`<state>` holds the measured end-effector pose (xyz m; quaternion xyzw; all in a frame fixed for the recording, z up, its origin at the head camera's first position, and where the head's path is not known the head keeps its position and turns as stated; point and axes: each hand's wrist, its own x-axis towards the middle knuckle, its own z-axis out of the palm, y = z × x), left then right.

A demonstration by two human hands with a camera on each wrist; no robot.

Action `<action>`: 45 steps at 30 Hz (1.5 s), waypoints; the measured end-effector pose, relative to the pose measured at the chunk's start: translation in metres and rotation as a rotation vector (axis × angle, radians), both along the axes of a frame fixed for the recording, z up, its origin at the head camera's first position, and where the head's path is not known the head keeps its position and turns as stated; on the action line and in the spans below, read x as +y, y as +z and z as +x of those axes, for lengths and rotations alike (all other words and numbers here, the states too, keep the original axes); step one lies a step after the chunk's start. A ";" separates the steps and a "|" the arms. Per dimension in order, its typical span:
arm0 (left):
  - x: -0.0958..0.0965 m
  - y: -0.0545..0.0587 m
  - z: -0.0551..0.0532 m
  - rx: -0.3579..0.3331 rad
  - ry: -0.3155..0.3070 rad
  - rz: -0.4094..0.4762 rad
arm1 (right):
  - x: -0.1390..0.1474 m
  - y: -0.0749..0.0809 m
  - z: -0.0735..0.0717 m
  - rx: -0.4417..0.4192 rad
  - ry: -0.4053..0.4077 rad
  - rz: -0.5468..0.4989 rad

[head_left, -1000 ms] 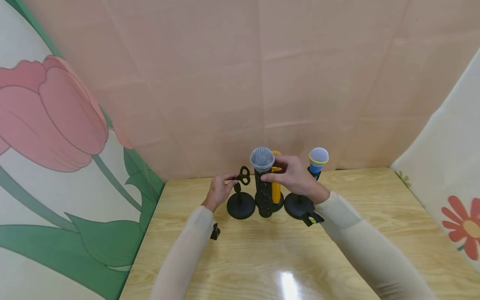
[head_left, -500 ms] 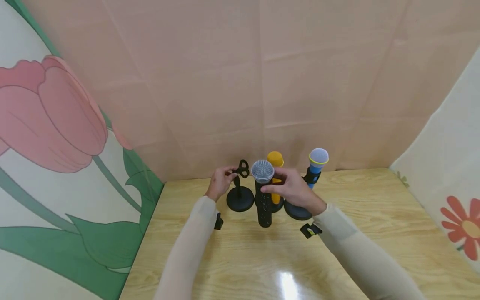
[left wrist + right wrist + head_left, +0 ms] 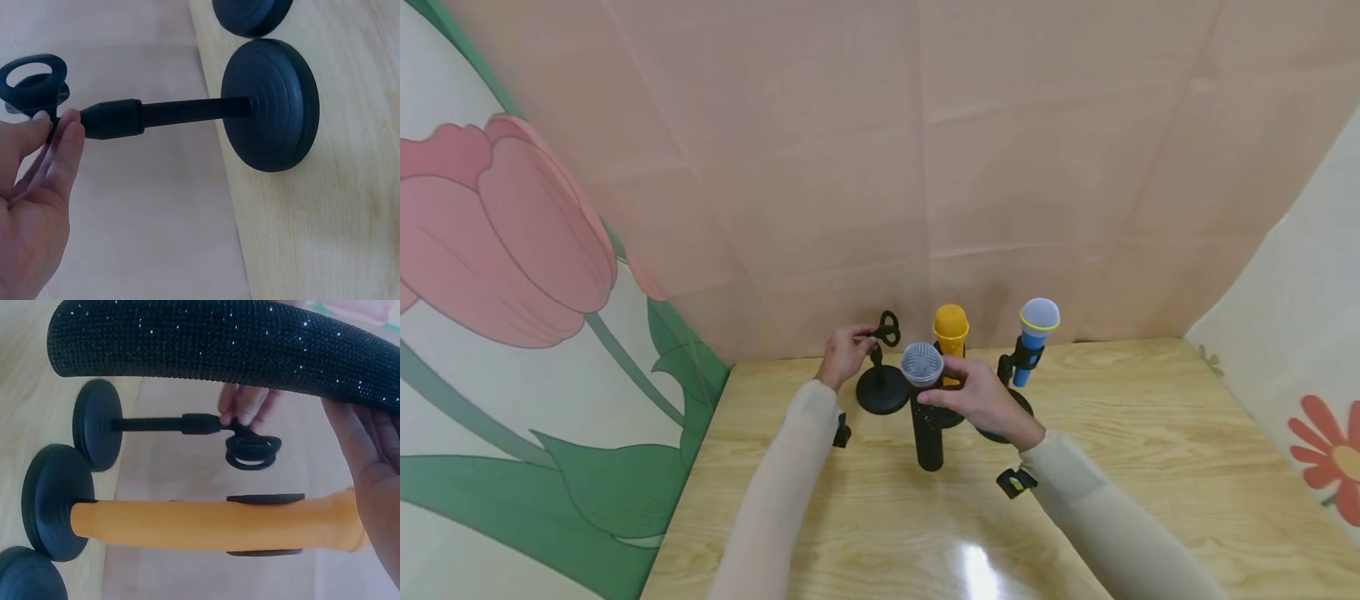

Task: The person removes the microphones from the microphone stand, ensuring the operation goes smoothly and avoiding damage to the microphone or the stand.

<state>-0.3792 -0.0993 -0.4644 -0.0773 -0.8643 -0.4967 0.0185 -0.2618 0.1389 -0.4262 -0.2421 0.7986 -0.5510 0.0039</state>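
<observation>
My left hand (image 3: 842, 357) pinches the neck of a black microphone stand (image 3: 882, 390) just below its clip; in the left wrist view the clip (image 3: 37, 84) is a ring shape with nothing in it. The stand's round base is on the table. My right hand (image 3: 983, 396) grips a black microphone (image 3: 928, 437) with glittering sides and a silver mesh head, thumb and fingers just below the head. It tilts in front of the stands, and the right wrist view shows its studded handle (image 3: 187, 344) apart from the empty clip.
A yellow microphone (image 3: 951, 325) stands in a second black stand behind my right hand. To its right, a blue microphone (image 3: 1036, 333) with a pale head sits in a third stand's clip. A pink cloth wall (image 3: 820, 208) rises behind the wooden table (image 3: 1075, 500).
My right hand has brought the black microphone nearer to me, uncovering the yellow one. The left hand and its stand have shifted slightly back towards the wall.
</observation>
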 end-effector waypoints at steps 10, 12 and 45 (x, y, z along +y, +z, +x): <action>0.000 0.005 -0.005 -0.040 -0.020 -0.054 | -0.009 -0.014 -0.003 -0.040 -0.014 -0.073; -0.001 0.006 -0.006 -0.053 -0.027 -0.069 | -0.010 -0.017 -0.004 -0.044 -0.024 -0.076; -0.009 0.012 -0.014 -0.020 -0.077 -0.115 | -0.042 -0.067 -0.025 -0.272 -0.145 -0.081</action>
